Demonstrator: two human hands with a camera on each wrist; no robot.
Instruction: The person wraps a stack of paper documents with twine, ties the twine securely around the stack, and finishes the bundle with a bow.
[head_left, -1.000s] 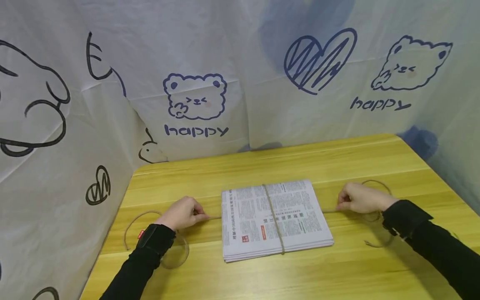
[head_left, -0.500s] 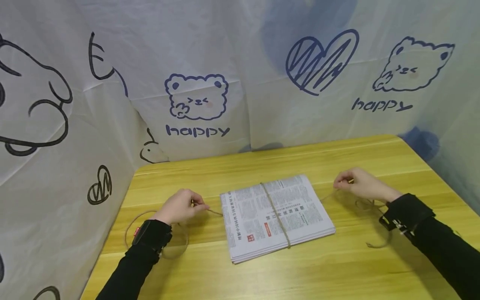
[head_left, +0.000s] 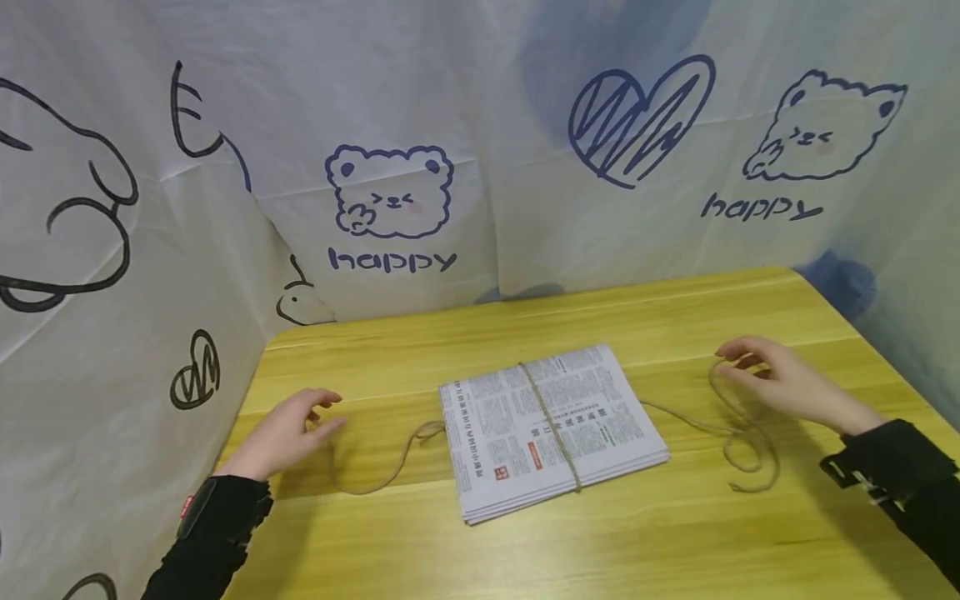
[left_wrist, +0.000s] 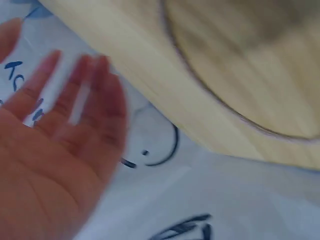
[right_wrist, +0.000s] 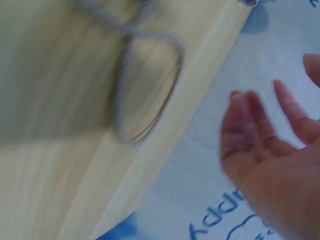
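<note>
A folded stack of newspapers (head_left: pixel 495 433) lies on the table with a thin brown cord (head_left: pixel 547 412) across its top. One loose length of cord (head_left: pixel 405 454) trails from its left edge, another (head_left: pixel 686 418) curls from its right edge. My left hand (head_left: pixel 288 429) hovers left of the stack, fingers relaxed and apart; in the left wrist view the hand (left_wrist: pixel 65 130) holds nothing. Over the right-hand coil, my right hand (head_left: pixel 780 379) has loosely bent fingers, and the right wrist view shows that hand (right_wrist: pixel 280 150) spread beside the cord (right_wrist: pixel 120 95) without gripping it.
The yellow wood-grain table (head_left: pixel 570 550) has rounded back corners. A white cloth (head_left: pixel 525 200) with drawn bears, hearts and lettering hangs behind it and along the sides. Black bands and sleeves cover both wrists.
Both hands have let go of the cord ends and moved outward, away from the newspapers. The stack turned slightly earlier, and the cord now lies slack on both sides.
</note>
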